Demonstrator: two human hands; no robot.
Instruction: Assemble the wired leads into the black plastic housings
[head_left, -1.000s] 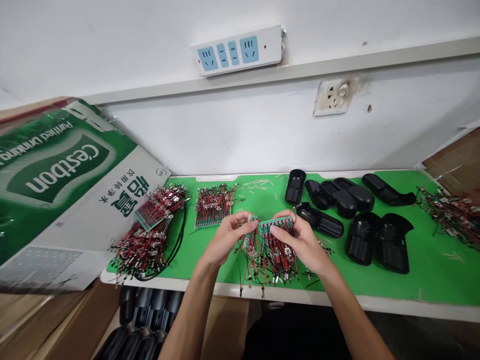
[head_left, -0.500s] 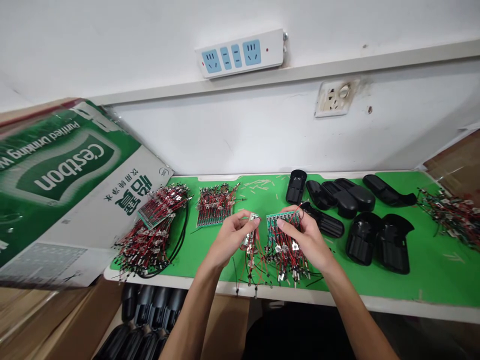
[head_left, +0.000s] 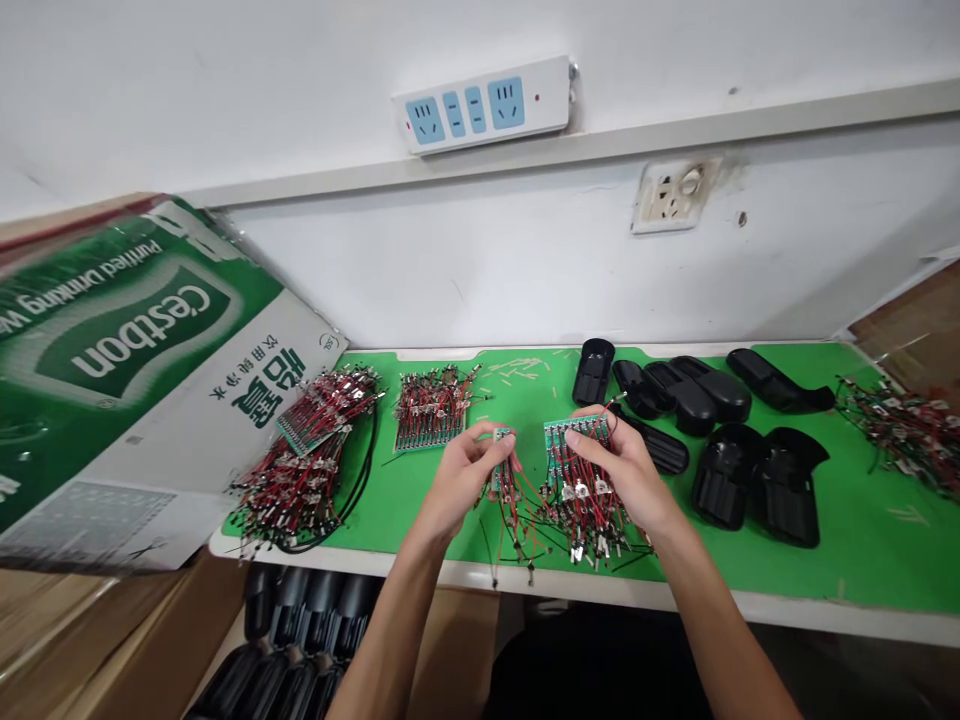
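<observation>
The left hand [head_left: 466, 480], thumb pinched to fingers, held one narrow green wired circuit strip [head_left: 497, 478], long axis toward the person; the right hand [head_left: 630, 468] likewise gripped one wider green wired board [head_left: 556, 452]. Above the green tabletop [head_left: 874, 540], both pieces sat farther apart than a second earlier. Eight black plastic shells [head_left: 722, 478] lay rightward.

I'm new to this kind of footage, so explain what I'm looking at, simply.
There is no machine here: a person is working bare-handed. The camera sits on that person's head, looking forward and down. The left hand holds a narrow circuit-board strip; the right hand holds a wider circuit board, apart from the strip. Red and black wires dangle from both. On the green surface lie a pile of wired boards, another wired board, small pale sticks, black plastic shells and, far right, a tangle of wires.
</observation>
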